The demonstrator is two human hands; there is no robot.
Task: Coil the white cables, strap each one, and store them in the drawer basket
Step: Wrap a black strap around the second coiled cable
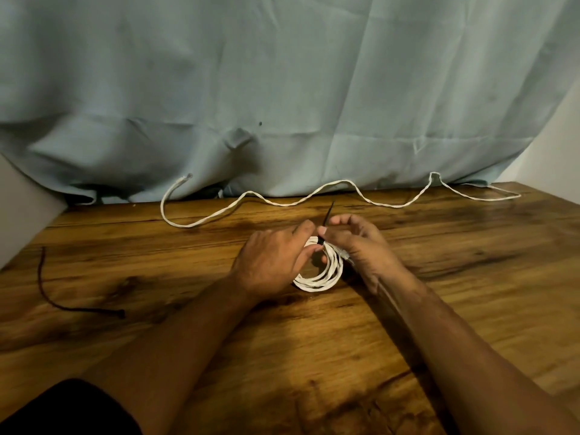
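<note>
On the far left of the wooden table lies a spare dark strap, with nobody touching it. Behind it a blue cloth hangs down to the back edge of the table. A loose white cable wiggles along that back edge, from the left side almost to the right corner. It is not coiled yet.

Near the middle, the left hand holds a coiled white cable down on the table. Its fingers curl over the top of the ring and its thumb looks tucked inside, so the loops stay together. A black strap sticks up from the top of the coil, right between the two hands. Just to the right, the right hand pinches this strap low down with thumb and finger, and its other fingers are bent loosely above.

This looks like the strapping step for the first cable. The coil is made, but the strap does not look pulled tight yet. Next, the strap likely needs a firm pull while the left hand keeps the loops from springing apart. After that, the long cable at the back needs coiling, and the spare strap is probably for it. The drawer basket is not in view.
</note>
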